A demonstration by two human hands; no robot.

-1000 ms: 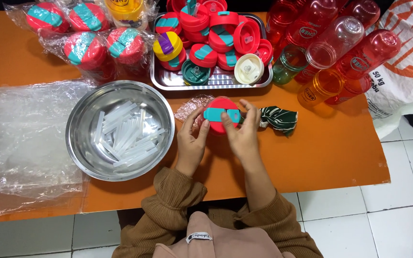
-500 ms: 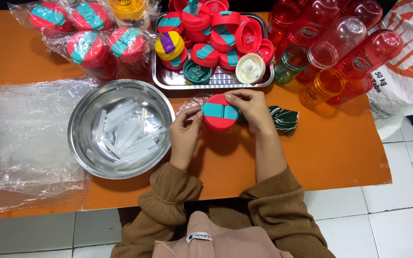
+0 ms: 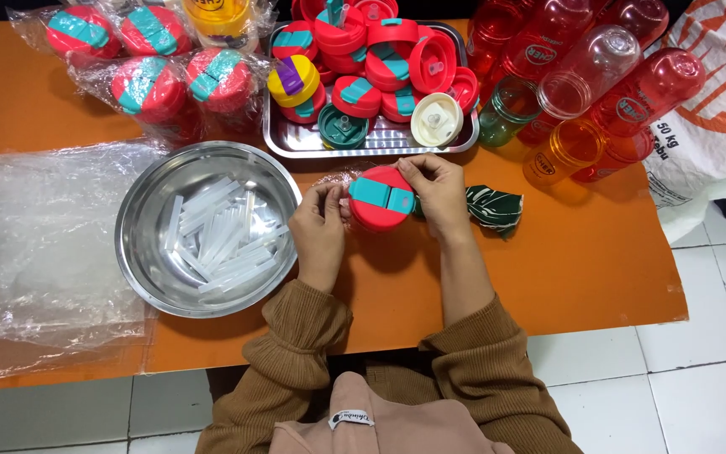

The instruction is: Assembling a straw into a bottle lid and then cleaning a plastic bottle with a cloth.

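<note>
I hold a round red plastic bottle lid with a teal flip strap (image 3: 381, 197) between both hands, just above the orange counter (image 3: 581, 261) and just in front of the rectangular steel tray (image 3: 291, 145). My left hand (image 3: 319, 229) pinches the lid's left edge with thumb and fingertips; my right hand (image 3: 439, 193) curls over its right and upper rim, fingers bent and closed on it. Gripped from opposite sides, the lid stays level with its teal strap facing up at me, probably so I can check or press the flap.

Both forearms, in brown ribbed sleeves, angle inward from my body and meet at the lid; wrists are low, near the counter.

The tray is heaped with more red, teal, yellow and cream lids. Left of the lid sits a round steel bowl (image 3: 149, 252) holding clear plastic straw pieces. Just right of the lid lies a dark green leaf-print cloth (image 3: 493, 208). Right of the tray lie red and orange translucent bottles (image 3: 623, 92).
</note>
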